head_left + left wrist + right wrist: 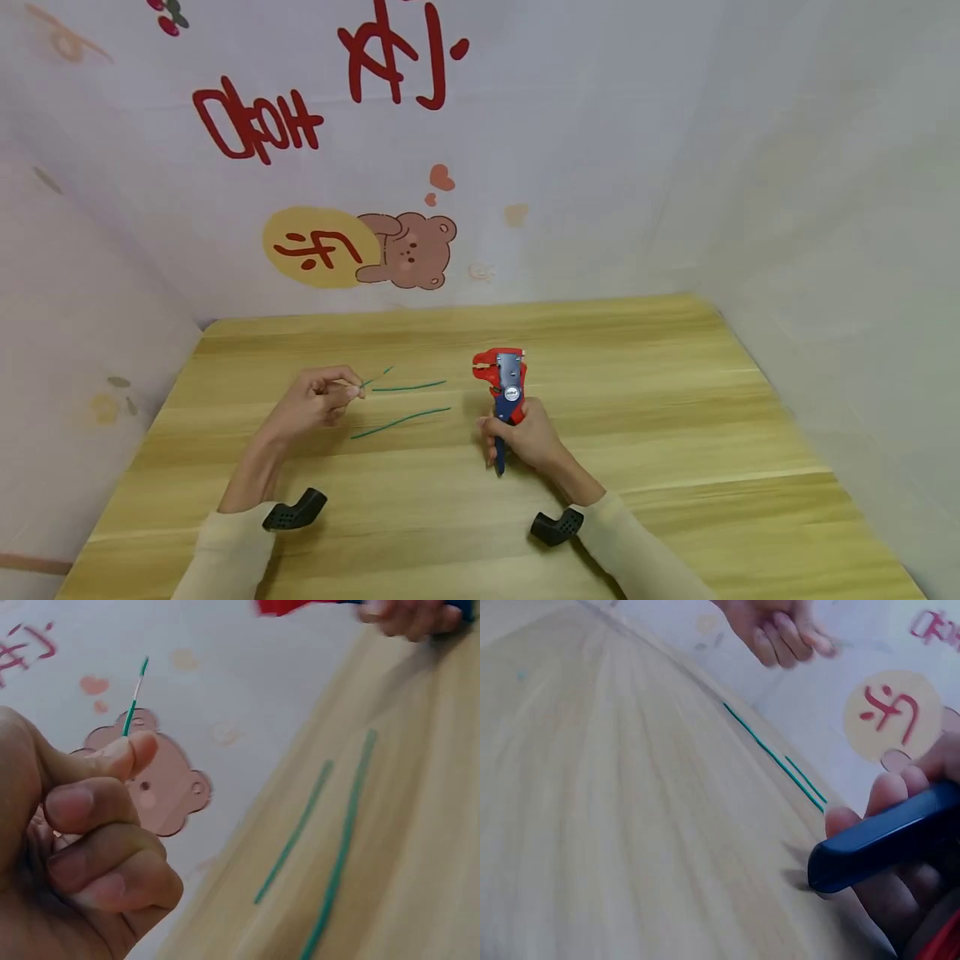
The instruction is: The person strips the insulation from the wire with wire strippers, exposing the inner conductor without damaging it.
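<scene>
My left hand (pixel 322 400) pinches a short green wire (pixel 130 716) between thumb and forefinger, its other fingers curled in. The wire points up and away, and a bare silvery stretch shows between the green insulation and a green tip piece in the left wrist view. My right hand (pixel 536 437) grips the handles of a red and blue wire stripper (pixel 509 373), its red jaws upward and facing left. Two more green wires lie on the table between the hands: a farther one (pixel 408 387) and a nearer, longer one (pixel 401 422).
The wood-grain table (pixel 420 533) meets a pale wall cloth (pixel 585 167) printed with red characters and a bear (pixel 416 250). More pale cloth hangs along the left and right sides. A small green speck (pixel 521 675) lies on the table in the right wrist view.
</scene>
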Available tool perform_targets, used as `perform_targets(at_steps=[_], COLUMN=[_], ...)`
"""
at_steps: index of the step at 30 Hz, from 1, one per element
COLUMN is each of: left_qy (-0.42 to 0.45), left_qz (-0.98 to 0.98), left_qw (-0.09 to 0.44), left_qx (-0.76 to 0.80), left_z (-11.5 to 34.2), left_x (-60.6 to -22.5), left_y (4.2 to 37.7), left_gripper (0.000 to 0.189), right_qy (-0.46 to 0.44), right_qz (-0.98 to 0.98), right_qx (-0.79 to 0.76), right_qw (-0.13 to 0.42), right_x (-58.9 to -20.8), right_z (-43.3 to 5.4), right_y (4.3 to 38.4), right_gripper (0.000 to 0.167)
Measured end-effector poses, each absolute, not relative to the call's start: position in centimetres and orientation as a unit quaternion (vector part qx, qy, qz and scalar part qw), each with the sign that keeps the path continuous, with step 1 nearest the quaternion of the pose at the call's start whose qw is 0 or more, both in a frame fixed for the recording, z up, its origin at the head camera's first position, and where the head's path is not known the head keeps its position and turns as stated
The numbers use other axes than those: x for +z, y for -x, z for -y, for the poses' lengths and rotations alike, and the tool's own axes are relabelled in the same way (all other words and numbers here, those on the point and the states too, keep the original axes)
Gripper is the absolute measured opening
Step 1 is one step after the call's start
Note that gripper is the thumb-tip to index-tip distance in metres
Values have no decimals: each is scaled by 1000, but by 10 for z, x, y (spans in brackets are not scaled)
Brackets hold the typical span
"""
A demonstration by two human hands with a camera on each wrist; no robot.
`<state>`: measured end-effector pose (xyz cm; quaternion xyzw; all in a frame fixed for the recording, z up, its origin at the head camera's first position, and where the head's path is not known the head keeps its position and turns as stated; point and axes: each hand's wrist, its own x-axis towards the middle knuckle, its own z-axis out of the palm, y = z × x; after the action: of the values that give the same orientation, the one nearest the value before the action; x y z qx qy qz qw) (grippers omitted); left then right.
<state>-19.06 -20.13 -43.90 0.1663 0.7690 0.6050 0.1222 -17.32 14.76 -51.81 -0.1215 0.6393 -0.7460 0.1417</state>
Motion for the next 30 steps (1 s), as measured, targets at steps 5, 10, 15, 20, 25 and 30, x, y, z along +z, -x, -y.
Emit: perform_targets(at_steps=[5,10,15,20,25,30], left_qy=[-168,-176,-189,-206,-219,-228], left_qz=[-781,-778,-775,-760,-756,-755], left_qw=[148,156,151,153,159,160], left_qx=[583,582,583,597,596,594], left_z=[185,173,168,160,151,145], left_x=[-439,-440,-441,-440,-438,-437], left_y=[194,192,190,193,196,198], left_gripper=[27,26,27,27,23,24], right_qy=[127,139,150,153,155,161], right_qz=[-664,-666,-662,-668,-676,-674], right_qx=[-721,-714,-710,-700,-690,-688], right_qw=[150,169,186,199,207,215], right_x=[-518,-521,-519,-515,-513,-512], right_z=[-150,-146,-144,-144,-144,-143], right_y=[174,174,174,173,172,170], right_gripper=[30,30,30,32,30,29])
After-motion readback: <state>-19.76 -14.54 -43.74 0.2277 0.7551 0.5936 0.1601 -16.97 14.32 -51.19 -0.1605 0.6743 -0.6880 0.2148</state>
